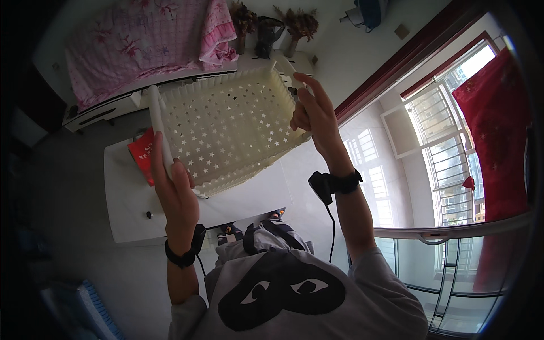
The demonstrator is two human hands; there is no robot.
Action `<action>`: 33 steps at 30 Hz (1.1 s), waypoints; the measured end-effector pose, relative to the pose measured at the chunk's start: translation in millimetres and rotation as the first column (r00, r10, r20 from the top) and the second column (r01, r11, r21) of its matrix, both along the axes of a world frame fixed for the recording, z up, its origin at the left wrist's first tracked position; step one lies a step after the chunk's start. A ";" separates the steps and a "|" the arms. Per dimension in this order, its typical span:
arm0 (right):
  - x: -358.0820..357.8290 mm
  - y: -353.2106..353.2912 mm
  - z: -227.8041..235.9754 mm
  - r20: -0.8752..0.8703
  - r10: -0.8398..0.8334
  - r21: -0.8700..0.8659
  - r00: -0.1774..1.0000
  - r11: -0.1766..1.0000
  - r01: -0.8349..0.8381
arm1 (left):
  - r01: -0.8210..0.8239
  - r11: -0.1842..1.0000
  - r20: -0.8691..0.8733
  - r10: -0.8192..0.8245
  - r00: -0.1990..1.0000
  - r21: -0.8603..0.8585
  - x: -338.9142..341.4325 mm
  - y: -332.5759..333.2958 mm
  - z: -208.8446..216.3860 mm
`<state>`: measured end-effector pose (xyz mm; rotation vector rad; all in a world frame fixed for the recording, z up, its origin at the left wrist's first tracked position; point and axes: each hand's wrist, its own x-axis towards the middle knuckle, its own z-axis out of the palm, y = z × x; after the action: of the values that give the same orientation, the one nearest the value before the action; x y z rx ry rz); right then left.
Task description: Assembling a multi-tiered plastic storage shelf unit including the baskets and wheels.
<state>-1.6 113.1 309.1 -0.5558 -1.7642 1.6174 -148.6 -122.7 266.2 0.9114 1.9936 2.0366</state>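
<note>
A cream plastic basket (226, 133) with star-shaped holes and a scalloped rim hangs in the air before me, above a white table. Nothing lies inside it, and light shows through the holes. My left hand (177, 195) is closed on the white handle (156, 113) at its left end. At the opposite end my right hand (318, 116) grips the other handle, with the fingers bent around it. The basket is tilted, its right end farther from me than its left.
Under the basket stands the white table (127, 198), bearing a red packet (140, 148) and a small dark object (149, 215). A pink floral cloth (141, 42) covers something at the back, near dried flowers (299, 24). A glass sliding door (453, 249) and red curtain (493, 136) are right.
</note>
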 end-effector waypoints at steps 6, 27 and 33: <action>-4.7 -0.1 -8.9 0.129 -0.095 0.207 0.987 0.976 0.067 | 0.027 0.999 -0.080 -0.030 0.996 -0.040 -9.6 -9.5 -6.6; 11.5 27.7 28.1 0.542 -0.240 0.832 0.805 0.284 -0.476 | -0.047 0.987 -0.407 -0.019 0.913 -0.152 -21.9 -16.6 -15.3; -4.7 56.7 159.9 0.404 -0.173 0.815 0.898 0.515 -0.267 | -0.014 0.987 -0.348 -0.044 0.937 -0.163 -18.9 -19.8 -8.5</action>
<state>-6.3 169.9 469.0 -0.3711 -2.6427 0.4172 -167.4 -142.4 257.6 1.3245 2.2769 1.7663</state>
